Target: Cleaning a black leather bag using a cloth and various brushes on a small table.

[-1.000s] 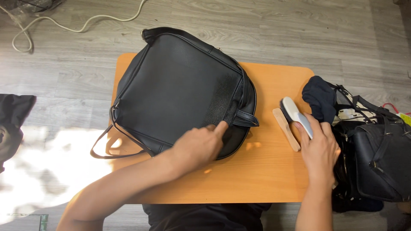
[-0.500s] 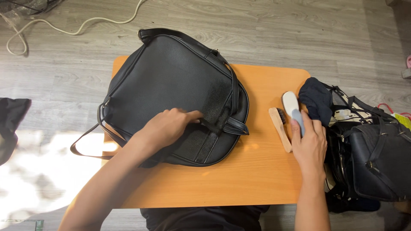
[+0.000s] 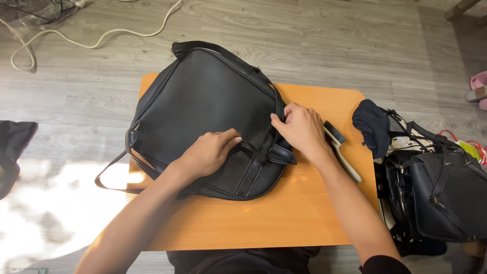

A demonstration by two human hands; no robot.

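Observation:
A black leather bag (image 3: pixel 203 101) lies flat on a small orange table (image 3: pixel 284 223). My left hand (image 3: pixel 208 152) rests palm-down on the bag's lower middle, fingers near a thin strap. At the bag's right edge my right hand (image 3: pixel 300 128) pinches the seam with its fingertips. Just right of that hand a wooden-handled brush (image 3: pixel 342 152) lies on the table, untouched. A loop of the bag's strap (image 3: pixel 109 175) hangs off the table's left side.
More black bags (image 3: pixel 446 198) and a dark cloth (image 3: pixel 373 127) are piled on the floor right of the table. A white cable (image 3: pixel 96 38) runs across the grey plank floor at top left. Another dark item (image 3: pixel 12 147) sits at the left edge.
My right hand let go of the brush, which now lies on the table, and moved left onto the bag's edge. My left hand slid right across the bag.

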